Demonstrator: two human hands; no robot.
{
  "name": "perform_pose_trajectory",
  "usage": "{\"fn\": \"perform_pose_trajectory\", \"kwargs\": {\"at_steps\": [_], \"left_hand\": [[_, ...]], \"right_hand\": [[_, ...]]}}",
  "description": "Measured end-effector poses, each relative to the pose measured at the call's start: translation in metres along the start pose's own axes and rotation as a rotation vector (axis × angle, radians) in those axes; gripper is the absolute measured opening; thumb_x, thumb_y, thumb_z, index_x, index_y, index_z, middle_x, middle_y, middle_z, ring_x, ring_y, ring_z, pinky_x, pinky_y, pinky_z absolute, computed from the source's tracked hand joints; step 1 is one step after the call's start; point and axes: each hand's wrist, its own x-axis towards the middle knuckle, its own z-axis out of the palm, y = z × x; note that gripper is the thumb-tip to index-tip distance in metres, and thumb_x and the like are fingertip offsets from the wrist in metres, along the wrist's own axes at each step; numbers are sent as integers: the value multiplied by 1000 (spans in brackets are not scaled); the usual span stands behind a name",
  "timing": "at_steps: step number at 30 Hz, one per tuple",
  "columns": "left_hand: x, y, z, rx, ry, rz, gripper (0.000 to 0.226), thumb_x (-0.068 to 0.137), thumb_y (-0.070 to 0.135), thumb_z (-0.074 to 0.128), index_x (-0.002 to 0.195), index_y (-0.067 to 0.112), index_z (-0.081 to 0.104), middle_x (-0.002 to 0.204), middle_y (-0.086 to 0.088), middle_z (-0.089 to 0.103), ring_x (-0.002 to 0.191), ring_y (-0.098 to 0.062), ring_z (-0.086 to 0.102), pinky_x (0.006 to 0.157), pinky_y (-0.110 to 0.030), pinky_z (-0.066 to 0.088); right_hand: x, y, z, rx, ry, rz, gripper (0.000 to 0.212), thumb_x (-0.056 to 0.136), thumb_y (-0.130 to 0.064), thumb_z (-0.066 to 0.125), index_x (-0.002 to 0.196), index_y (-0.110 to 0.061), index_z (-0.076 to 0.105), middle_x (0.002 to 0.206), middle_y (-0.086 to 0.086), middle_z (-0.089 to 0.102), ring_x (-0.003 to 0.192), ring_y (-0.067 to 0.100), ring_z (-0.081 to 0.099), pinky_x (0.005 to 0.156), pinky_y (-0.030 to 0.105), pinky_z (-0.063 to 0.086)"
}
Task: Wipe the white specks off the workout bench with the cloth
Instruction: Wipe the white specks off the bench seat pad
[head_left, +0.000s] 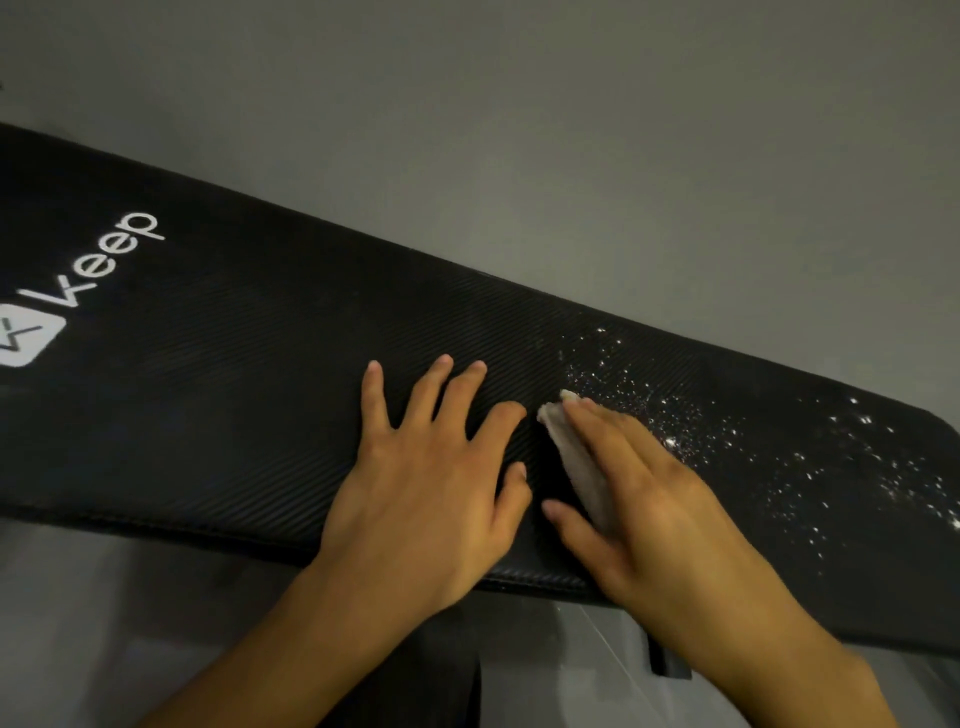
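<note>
Hands laid flat on the bench (234, 389)
The left hand (431, 483) is spread, nothing held; the cloth (576, 457) is pressed onto the bench under the straight fingers of the right hand (654, 499), beside white specks (779, 452) strewn toward the bench's right end.

Left hand (431, 483) and right hand (660, 514), both bare.

Single head-worn wide-angle view, looking forward and steeply down at close range. The fingers (434, 384) sit just below frame centre. The counter (260, 364) runs diagonally past them, left and right.
</note>
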Motion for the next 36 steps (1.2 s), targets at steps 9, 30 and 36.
{"fn": "perform_pose_trajectory", "kwargs": {"at_steps": [9,30,36], "left_hand": [[0,-1,1,4,0,18,55,94,52,33,140,27,50,154,-13,45,148,-34,34,114,-74,21],[0,0,-1,7,-9,-5,55,96,49,31,141,25,52,155,-10,44,149,-31,33,116,-71,21],[-1,-1,-1,-9,-5,3,56,96,50,30,142,25,51,156,-10,43,149,-31,31,116,-71,20]], "right_hand": [[-7,-24,20,-94,149,40,55,101,-55,37,141,-21,54,144,0,44,130,14,40,109,36,33],[81,5,33,-125,254,92,27,102,-19,55,122,-4,63,117,14,53,100,31,59,84,43,55],[114,8,27,-107,207,125,28,101,-26,56,115,-6,69,113,12,56,98,29,61,86,34,51]]}}
